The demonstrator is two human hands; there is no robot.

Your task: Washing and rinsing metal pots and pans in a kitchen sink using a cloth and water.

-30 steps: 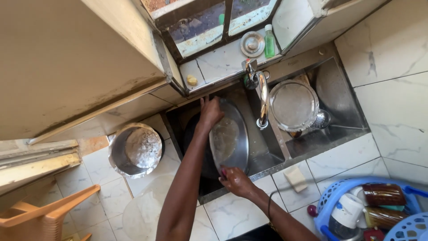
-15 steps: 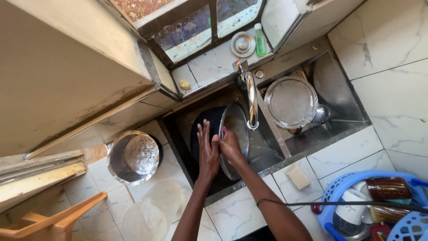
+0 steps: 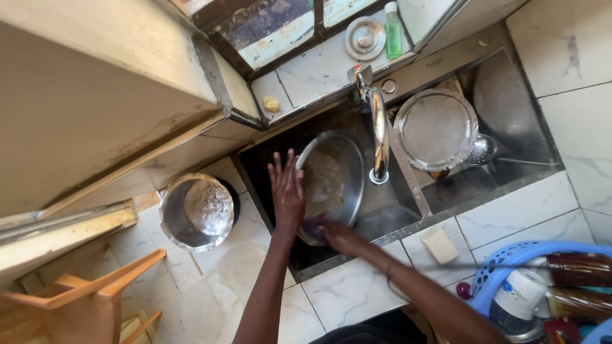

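Observation:
A round steel plate (image 3: 336, 178) stands tilted in the dark sink (image 3: 261, 162), under the tap (image 3: 378, 127). My left hand (image 3: 286, 191) lies flat against the plate's left rim, fingers spread, steadying it. My right hand (image 3: 338, 234) is at the plate's lower edge, closed around a purple scrubber (image 3: 313, 224) pressed to the metal. The plate's face looks smeared with residue.
A second steel plate (image 3: 437, 129) and a strainer (image 3: 482, 150) rest in the right sink part. A steel pot (image 3: 195, 213) sits on the counter left of the sink. Soap bar (image 3: 440, 245), blue basket (image 3: 510, 264) with containers, green bottle (image 3: 394, 25) on the sill, orange chair (image 3: 76, 302).
The view shifted and closed in on the sink. My left hand slid from the plate's top edge to its left rim; my right hand moved to the lower edge.

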